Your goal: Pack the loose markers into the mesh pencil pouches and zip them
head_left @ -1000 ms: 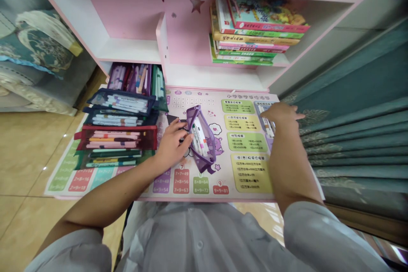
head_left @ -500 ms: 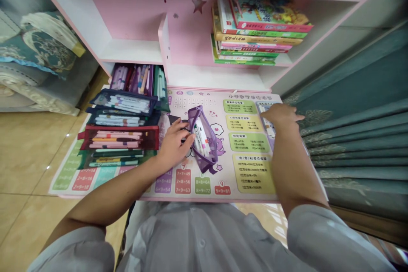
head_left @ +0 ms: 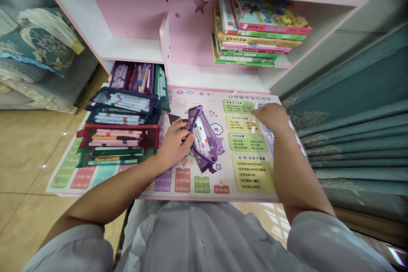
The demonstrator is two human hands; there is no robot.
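A purple mesh pencil case (head_left: 211, 136) lies unzipped at the middle of the desk, with several white pens (head_left: 201, 137) inside. My left hand (head_left: 176, 141) is at its left side, thumb and fingers closed on the edge of the opening. Over the right part of the desk, my right hand (head_left: 273, 118) pinches a white pen (head_left: 253, 128); the fingers cover its middle, and its two ends stick out. The pen is apart from the case.
Filled mesh pencil cases, among them a red one (head_left: 153, 136) and a navy one (head_left: 152, 101), lie along the left. A stack of books (head_left: 255, 46) sits on the shelf (head_left: 197, 74) behind. A curtain (head_left: 350, 136) hangs at the right.
My right hand has moved slightly left from the desk's right edge, where pens lay under it, and now carries a white pen. My left hand and the purple case have stayed put.
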